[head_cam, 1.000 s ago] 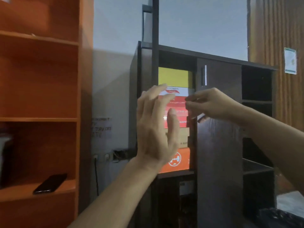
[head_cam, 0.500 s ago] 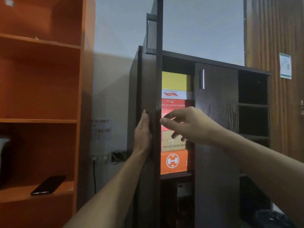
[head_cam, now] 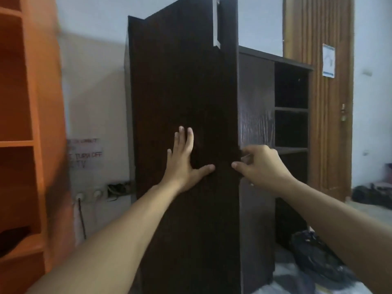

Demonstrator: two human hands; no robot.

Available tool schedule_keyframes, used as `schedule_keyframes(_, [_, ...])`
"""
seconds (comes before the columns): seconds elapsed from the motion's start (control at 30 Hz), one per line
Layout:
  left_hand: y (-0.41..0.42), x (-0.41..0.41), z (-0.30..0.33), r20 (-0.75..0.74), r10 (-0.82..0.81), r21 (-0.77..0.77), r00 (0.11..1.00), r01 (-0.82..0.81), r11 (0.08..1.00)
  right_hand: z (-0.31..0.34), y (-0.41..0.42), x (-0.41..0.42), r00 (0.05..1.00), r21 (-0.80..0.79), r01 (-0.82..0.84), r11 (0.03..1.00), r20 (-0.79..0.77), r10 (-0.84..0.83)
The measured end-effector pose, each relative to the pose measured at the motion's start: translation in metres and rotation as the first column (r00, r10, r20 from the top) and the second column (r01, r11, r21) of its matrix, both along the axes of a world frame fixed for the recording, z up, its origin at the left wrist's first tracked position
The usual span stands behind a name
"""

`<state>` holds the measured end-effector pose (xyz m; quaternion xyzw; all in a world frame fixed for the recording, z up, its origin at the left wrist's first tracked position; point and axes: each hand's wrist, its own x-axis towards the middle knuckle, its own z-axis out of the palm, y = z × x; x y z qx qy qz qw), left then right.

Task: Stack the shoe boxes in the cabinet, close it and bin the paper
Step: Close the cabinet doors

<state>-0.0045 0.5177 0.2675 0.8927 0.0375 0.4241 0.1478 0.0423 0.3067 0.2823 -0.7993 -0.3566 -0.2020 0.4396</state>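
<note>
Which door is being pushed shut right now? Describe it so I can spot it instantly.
Find the dark brown cabinet between the orange shelving and the wooden room door. The door is its left panel, swung partway out, with the left hand flat on it. Unlike the closed right panel, its silver handle shows.

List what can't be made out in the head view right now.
- Shoe boxes: hidden behind the cabinet door, which the left hand presses flat.
- Right hand: curled at the door's edge; whether it holds paper cannot be told, fingers hide it.
- Door handle: cut off by the top edge.
- Wall sign: blurred, only partly readable.
- Dark item on the orange shelf: blurred, cut off at the left edge.
</note>
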Motion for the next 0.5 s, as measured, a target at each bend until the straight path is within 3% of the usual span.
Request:
schedule_keyframes(0.1, [-0.003, 0.026, -0.005, -0.081, 0.228, 0.189, 0.97, -0.209, 0.96, -0.023, 0.004, 0.032, 0.982, -0.071, -0.014, 0.997, -0.191, 0.0])
schedule_keyframes(0.17, [-0.003, 0.042, -0.01, -0.074, 0.283, 0.227, 0.956, -0.26, 0.939, -0.04, 0.012, 0.052, 0.96, -0.106, -0.013, 0.994, -0.281, -0.018])
schedule_keyframes(0.5, [0.018, 0.095, -0.026, 0.001, 0.401, 0.329, 0.916, -0.379, 0.865, -0.087, 0.072, 0.125, 0.923, 0.089, 0.217, 0.972, -0.345, -0.174])
